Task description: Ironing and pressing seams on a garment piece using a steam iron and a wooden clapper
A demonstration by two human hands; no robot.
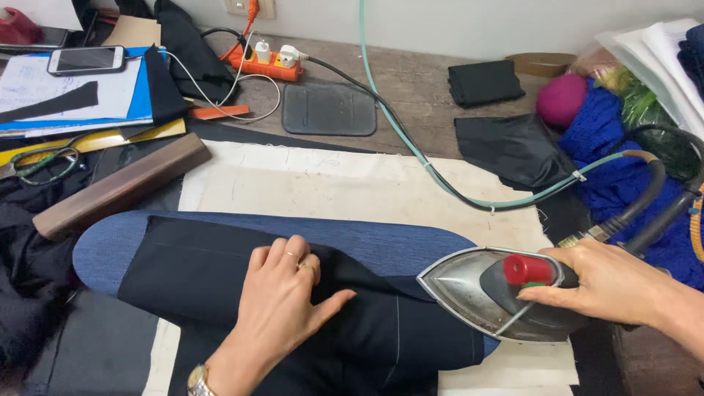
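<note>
My left hand [282, 304] lies flat, fingers together, on a dark navy cloth [198, 275] draped over a blue padded pressing form [103, 246]. My right hand [605, 282] grips the black handle of a steel iron [458, 282] with a red knob. The iron's pointed tip rests on the cloth's right part, just right of my left thumb. A green hose [411, 143] and black cables run from the iron toward the back right.
A cream pressing cloth [330, 187] covers the table. A wooden block [121, 187] lies at left, scissors [40, 161], papers and a phone [86, 60] beyond. An orange power strip [265, 64], a grey mat [328, 108], black fabric pieces and blue yarn [620, 158] sit behind.
</note>
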